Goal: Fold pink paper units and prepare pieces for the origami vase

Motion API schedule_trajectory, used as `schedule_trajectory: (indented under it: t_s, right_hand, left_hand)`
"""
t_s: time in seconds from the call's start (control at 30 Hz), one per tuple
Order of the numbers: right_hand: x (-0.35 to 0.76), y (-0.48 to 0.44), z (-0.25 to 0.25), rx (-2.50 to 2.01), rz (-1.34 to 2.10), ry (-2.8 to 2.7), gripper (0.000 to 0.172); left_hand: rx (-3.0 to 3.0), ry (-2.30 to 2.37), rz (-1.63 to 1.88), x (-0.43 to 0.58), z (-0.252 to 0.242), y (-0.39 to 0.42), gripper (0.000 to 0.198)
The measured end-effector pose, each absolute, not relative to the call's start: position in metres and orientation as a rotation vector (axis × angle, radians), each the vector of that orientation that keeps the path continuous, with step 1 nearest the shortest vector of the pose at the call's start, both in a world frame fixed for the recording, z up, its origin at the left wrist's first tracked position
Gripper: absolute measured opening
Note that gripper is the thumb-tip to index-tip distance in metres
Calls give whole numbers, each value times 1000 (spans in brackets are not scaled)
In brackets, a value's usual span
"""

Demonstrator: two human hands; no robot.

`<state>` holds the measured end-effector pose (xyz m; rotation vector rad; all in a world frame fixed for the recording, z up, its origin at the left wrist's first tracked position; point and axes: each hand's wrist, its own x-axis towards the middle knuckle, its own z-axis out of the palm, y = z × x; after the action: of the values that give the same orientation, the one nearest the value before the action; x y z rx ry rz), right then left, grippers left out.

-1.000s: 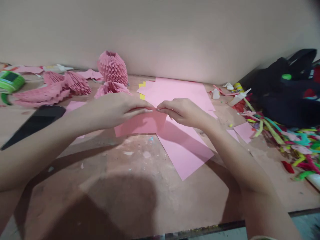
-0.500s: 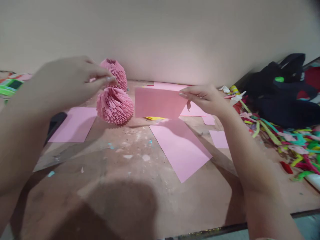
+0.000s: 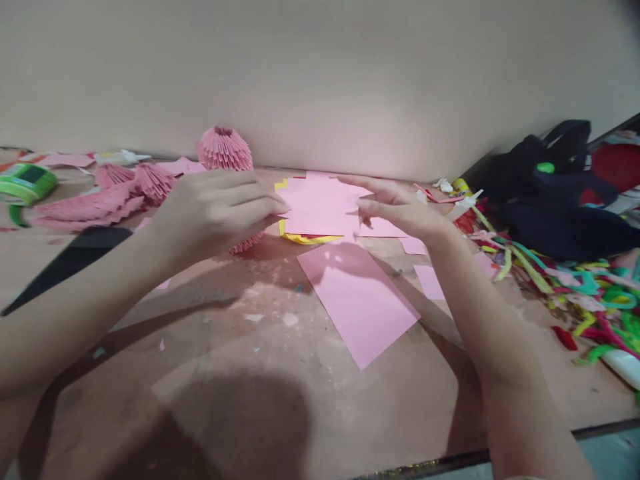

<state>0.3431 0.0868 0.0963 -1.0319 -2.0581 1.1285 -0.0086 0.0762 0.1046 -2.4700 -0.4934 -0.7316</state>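
Pink paper [image 3: 320, 205] lies over yellow-edged sheets near the wall, between my hands. My left hand [image 3: 220, 207] is at its left edge, fingers pressed together and fingertips on the paper. My right hand [image 3: 407, 210] is over its right side, index finger stretched out and thumb apart from it. A larger pink sheet [image 3: 360, 300] lies slantwise on the table in front. Behind my left hand, a ball of folded pink paper [image 3: 226, 148] stands by the wall; a second folded piece [image 3: 246, 244] is mostly hidden under the hand.
At left are folded pink pieces [image 3: 95, 203], a green tape roll [image 3: 27, 183] and a black flat object [image 3: 75, 260]. Pink scraps [image 3: 429, 281] lie by my right forearm. Colourful strips [image 3: 590, 287] and a black bag [image 3: 555, 193] fill the right side.
My left hand has moved right and down from the folded balls to the paper. The small pink sheet my right hand held raised is down at the pile. The right fingers have spread.
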Motion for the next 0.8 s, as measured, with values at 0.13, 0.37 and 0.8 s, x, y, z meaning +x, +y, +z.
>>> schedule_trajectory:
  t_s: [0.13,0.37,0.8]
  right_hand:
    - [338,84,95,-853,1413,-2227,66]
    - [332,86,85,-811,1634,-2007,55]
    - [310,85,69,-1043,1203,-1950,19]
  left_hand:
    - [-2477,-595,-921,-6,106,73,35]
    - [-2558,-496,-1019,0,103,74,41]
    - [-2254,-497,-962,9,88,61,44]
